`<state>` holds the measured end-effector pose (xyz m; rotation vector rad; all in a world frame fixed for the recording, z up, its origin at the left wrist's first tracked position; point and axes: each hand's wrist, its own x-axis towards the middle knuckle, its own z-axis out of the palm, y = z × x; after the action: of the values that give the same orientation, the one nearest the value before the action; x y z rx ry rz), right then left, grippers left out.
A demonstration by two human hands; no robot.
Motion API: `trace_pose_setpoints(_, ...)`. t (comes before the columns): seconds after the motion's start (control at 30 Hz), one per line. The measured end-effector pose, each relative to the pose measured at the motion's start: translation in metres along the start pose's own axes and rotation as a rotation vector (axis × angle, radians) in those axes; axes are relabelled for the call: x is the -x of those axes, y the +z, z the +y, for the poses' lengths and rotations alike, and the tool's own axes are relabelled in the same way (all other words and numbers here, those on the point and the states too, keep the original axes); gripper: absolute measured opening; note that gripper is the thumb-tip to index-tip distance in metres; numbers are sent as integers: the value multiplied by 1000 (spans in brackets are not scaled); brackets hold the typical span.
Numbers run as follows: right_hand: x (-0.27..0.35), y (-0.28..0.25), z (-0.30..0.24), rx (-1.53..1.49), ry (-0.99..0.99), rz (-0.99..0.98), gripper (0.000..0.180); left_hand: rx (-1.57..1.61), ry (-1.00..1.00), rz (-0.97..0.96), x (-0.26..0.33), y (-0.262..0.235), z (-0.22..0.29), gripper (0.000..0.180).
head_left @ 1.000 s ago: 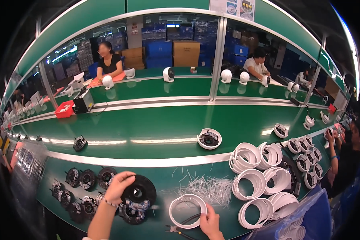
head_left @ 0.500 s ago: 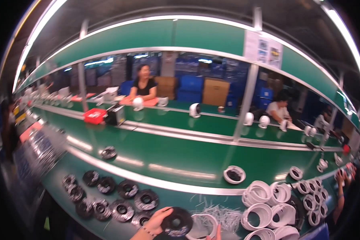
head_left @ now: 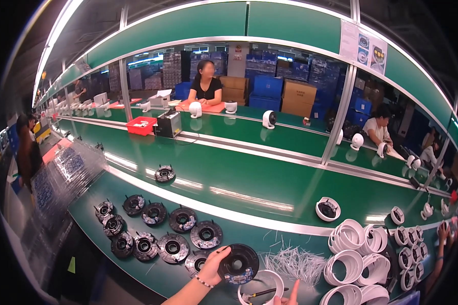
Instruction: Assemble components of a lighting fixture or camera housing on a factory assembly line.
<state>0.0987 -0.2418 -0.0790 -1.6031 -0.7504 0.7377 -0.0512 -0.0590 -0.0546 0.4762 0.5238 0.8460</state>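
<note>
My left hand [head_left: 215, 268] grips a black round plate [head_left: 240, 258] by its left edge. The plate has a centre hole and a blue circuit board along its lower side. My right hand [head_left: 289, 296] is at the bottom edge, index finger pointing up, thumb at the rim of a white plastic ring [head_left: 275, 276]; its other fingers are cut off. A dark stick-like piece with a yellow part [head_left: 259, 293] shows inside the ring. Left of my left hand lie several similar black plates [head_left: 173, 248], the nearest partly behind my fingers.
White strips [head_left: 296, 264] lie heaped beyond my right hand. Stacked white rings [head_left: 344, 267] and smaller filled rings [head_left: 405, 255] stand right. A metal rail [head_left: 188, 213] separates my bench from the green belt [head_left: 229, 178]. A co-worker's arm [head_left: 439, 254] is far right; others sit across.
The view has swung, so the bench scene sits farther right and higher. My left hand has lifted the black plate slightly, showing its circuit board clearly. The dark piece inside the ring is now visible.
</note>
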Motion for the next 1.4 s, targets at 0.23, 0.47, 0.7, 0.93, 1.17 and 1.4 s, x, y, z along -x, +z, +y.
trace_pose_setpoints(0.23,-23,-5,2,-55,-93,-18,66,-37,135,-41,-37,16,34,24)
trace_pose_setpoints(0.47,-67,-20,-23,171,-304,101,31,-165,199,-39,-44,49,48,24)
trace_pose_setpoints(0.7,-73,-27,-28,34,-385,233,26,-180,154,-130,-57,57,36,25)
trace_pose_setpoints(0.93,-87,-25,-60,308,-832,-20,20,-224,161,-132,-64,47,36,27)
trace_pose_setpoints(1.17,-82,-9,-73,694,-772,-576,13,-243,129,-155,-63,53,29,24)
trace_pose_setpoints(1.4,-65,30,-23,768,-911,-851,13,-228,115,-165,-68,55,34,24)
